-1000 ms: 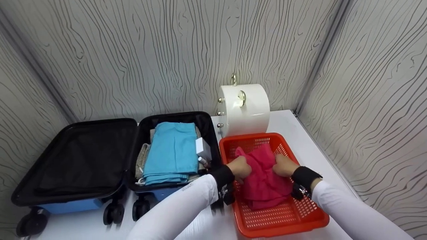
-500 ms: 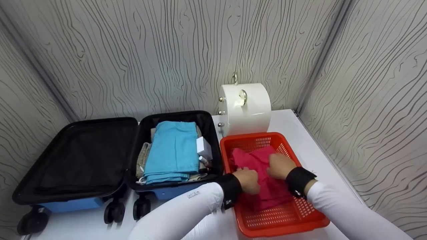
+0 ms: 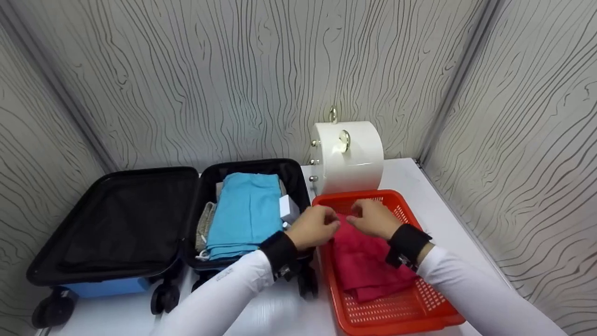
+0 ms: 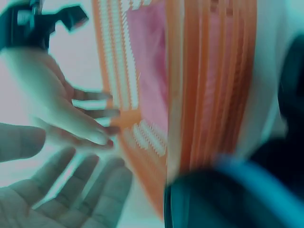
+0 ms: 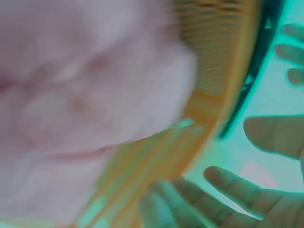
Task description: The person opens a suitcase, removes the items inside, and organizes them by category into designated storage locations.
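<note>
A folded pinkish-red cloth lies in a red plastic basket with slotted walls. Above the cloth's far part, my right hand is raised with loosely bent fingers and nothing between them. My left hand hovers over the edge between basket and suitcase, likewise holding nothing. The left wrist view shows the spread fingers of my left hand beside the basket. Blurred fingers of my right hand appear in the right wrist view, apart from the cloth.
An open suitcase stands left of the basket, its black-lined lid lying flat. Inside are folded turquoise cloth, a white box and a beige knitted item. A white drum-shaped object stands behind the basket.
Both hands have let go of the pinkish-red cloth and risen from it. My left hand has moved left towards the suitcase; the right has moved slightly left and away from me.
</note>
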`<state>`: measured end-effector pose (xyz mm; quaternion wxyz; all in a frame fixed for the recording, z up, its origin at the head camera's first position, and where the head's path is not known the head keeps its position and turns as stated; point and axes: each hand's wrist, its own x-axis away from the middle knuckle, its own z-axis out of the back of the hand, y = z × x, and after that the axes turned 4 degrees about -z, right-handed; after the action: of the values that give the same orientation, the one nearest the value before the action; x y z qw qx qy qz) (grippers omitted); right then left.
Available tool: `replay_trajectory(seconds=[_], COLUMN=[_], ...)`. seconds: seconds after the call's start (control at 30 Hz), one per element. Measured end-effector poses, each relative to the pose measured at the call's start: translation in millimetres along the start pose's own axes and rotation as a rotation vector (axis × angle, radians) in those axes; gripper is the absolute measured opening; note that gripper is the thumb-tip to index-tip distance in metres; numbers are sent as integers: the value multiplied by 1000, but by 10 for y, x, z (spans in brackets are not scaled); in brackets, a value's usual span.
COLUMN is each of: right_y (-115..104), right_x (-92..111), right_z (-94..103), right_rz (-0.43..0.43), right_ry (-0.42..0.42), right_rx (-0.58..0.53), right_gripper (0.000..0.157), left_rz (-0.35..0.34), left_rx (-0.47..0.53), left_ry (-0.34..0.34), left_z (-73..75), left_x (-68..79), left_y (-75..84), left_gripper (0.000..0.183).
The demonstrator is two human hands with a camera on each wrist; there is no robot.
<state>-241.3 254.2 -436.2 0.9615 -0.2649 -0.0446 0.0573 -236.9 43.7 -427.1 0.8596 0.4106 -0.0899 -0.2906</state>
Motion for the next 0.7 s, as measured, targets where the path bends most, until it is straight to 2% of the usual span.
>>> replay_trajectory(seconds=[0.1, 0.13, 0.23, 0.33, 0.47, 0.53, 0.57, 0.6, 0.7], right_y=[-337, -426, -658, -839, -1016, -1084, -1120, -1156, -1253], right_x=[-86, -114, -220, -317, -444, -507, -535, -559, -632], right_z=[38, 28, -43, -136, -268, -346, -387, -429, -549], right_rz=[30, 35, 26, -10, -88, -124, -141, -155, -171], right_ry=[14, 8, -18, -71, -154, -202, -227, -250, -315], right_rx=[-165, -210, -336, -447, -543, -576, -588, -596, -586], right_gripper=[27, 26, 30, 43, 57, 60, 61, 62, 64], left_rz=[31, 44, 101, 154, 251, 296, 280, 293, 354], left_rx=[91, 82, 22, -83, -148, -180, -174, -194, -238], left_ry=[72, 92, 139, 168, 163, 161, 166, 164, 159], left_z=[371, 481, 800, 1090, 1414, 1531, 1560, 1589, 1625], left_x=[49, 69, 143, 247, 368, 382, 337, 323, 260], left_y=[-146, -196, -373, -590, -946, -1218, -1542, -1750, -2248], left_gripper=[20, 21, 25, 34, 48, 53, 46, 43, 38])
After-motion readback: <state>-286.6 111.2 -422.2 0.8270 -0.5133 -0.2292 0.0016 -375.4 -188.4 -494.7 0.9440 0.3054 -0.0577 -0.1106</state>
